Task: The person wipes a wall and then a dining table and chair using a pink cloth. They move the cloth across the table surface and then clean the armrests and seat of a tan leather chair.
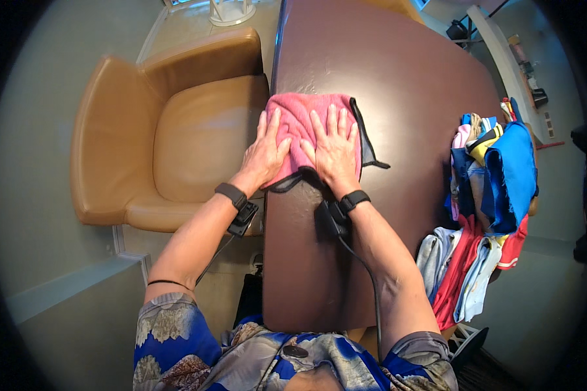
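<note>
A pink cloth (305,106) with black trim lies rumpled on the brown tabletop (396,68), near its left edge. My left hand (265,155) presses on the cloth's left side, fingers spread, beside the table edge. On the right part of the cloth lies my right hand (336,152), palm down with its fingers apart. The cloth's trimmed right corner sticks out past that hand, showing a grey underside. Around each wrist is a black strap with a small cabled device.
A tan armchair (205,137) stands close along the table's left side. Several folded garments are stacked at the right, including a blue cloth (511,176) and a red garment (457,273) that hangs over the table edge. A white round base (232,13) stands on the floor beyond the armchair.
</note>
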A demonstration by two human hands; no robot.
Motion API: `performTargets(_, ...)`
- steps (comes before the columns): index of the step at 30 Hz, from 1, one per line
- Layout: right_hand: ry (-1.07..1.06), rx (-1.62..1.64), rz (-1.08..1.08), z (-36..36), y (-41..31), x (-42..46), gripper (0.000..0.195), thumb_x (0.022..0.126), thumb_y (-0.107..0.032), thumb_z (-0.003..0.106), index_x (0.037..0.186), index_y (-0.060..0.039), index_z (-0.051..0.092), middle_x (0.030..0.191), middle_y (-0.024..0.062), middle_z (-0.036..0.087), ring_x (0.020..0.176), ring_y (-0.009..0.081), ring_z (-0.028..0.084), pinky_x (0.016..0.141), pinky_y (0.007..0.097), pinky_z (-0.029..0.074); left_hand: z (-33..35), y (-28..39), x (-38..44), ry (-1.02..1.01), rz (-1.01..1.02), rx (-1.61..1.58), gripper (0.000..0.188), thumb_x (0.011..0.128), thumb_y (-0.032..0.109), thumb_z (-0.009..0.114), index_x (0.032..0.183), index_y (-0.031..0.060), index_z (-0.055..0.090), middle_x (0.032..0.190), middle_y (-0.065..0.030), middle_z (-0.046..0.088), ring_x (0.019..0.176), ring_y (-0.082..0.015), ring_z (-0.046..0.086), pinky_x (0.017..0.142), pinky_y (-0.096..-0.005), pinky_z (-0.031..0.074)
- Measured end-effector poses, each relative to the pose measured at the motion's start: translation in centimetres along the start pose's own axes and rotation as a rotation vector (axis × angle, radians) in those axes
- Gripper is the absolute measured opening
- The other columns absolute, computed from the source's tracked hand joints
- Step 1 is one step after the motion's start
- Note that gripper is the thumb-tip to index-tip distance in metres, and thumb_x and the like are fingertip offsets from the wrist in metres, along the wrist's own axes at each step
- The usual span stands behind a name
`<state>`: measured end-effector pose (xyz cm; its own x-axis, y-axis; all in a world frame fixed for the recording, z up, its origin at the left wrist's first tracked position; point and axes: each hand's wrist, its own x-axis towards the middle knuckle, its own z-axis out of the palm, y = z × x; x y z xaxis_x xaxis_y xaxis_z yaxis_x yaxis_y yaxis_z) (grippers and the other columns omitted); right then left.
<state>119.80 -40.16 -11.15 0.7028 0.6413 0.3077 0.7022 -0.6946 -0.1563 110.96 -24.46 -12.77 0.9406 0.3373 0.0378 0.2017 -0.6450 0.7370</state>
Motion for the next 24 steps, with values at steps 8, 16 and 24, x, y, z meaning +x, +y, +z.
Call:
performTargets(8,0.050,-0.090,0.010,2.4,1.1,3.3,0.065,0.087,-0.050,0.056,0.141,-0.0159,0.044,0.147,0.0250,0.034,0.136,0.0443,0.030,0.109,0.0605,0.023,0.2,0.2,3.8,0.053,-0.015,0.054,0.065,0.094,0.037,0.048,0.149,0.0140,0.024,0.152,-0.0284,0.018,0.121,-0.0499,0.046,0.098,-0.0515,0.043)
performTargets(16,0.033,-0.104,0.025,1.8,0.1,0.9,0.064,0.088,-0.051,0.054,0.142,-0.0181,0.044,0.148,0.0228,0.034,0.136,0.0431,0.030,0.109,0.0595,0.024,-0.4,1.3,0.9,0.008,-0.014,0.110,0.064,0.094,0.035,0.048,0.148,0.0096,0.026,0.154,-0.0257,0.016,0.135,-0.0453,0.030,0.103,-0.0544,0.036)
performTargets(24,0.032,-0.022,-0.036,-1.8,-2.1,-7.0,0.064,0.085,-0.046,0.059,0.139,-0.0138,0.047,0.145,0.0247,0.037,0.136,0.0433,0.031,0.110,0.0586,0.021,-0.1,2.7,-7.7,-0.010,0.150,0.374,0.064,0.092,0.027,0.049,0.149,0.0083,0.026,0.158,-0.0185,0.010,0.144,-0.0419,0.008,0.109,-0.0652,0.016)
